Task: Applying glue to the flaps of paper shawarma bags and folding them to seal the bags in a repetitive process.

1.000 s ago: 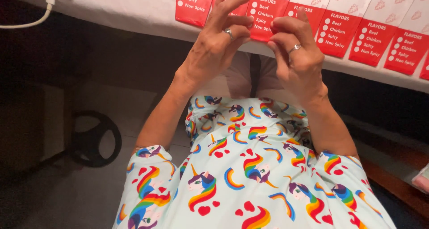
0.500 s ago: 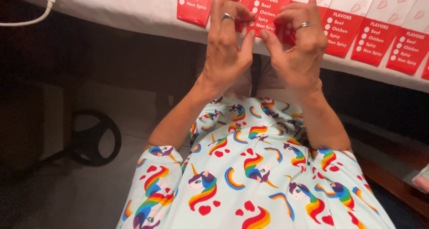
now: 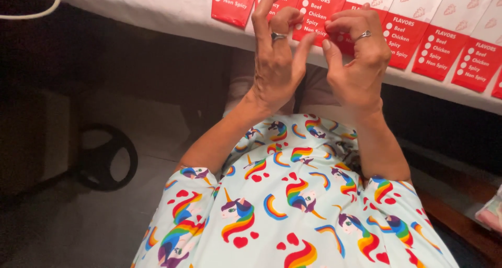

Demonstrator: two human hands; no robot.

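Both hands raised at the table edge, over a red-ended paper sleeve.

Head view: the white table edge (image 3: 157, 17) runs from 10 to 3 o'clock, with dark open floor below at 8 o'clock. The left hand (image 3: 277, 64) has its fingers spread and loose, gripping nothing. The right hand (image 3: 358, 59) curls its fingers, their tips touching the red-ended paper sleeve (image 3: 319, 12) at 12 o'clock; whether it pinches the sleeve is hidden. More sleeves (image 3: 434, 43) run cut off toward 2 o'clock.

Both forearms are reaching up to the table edge (image 3: 157, 22); left hand (image 3: 277, 59) and right hand (image 3: 355, 59) are curling fingers, each wearing a ring.
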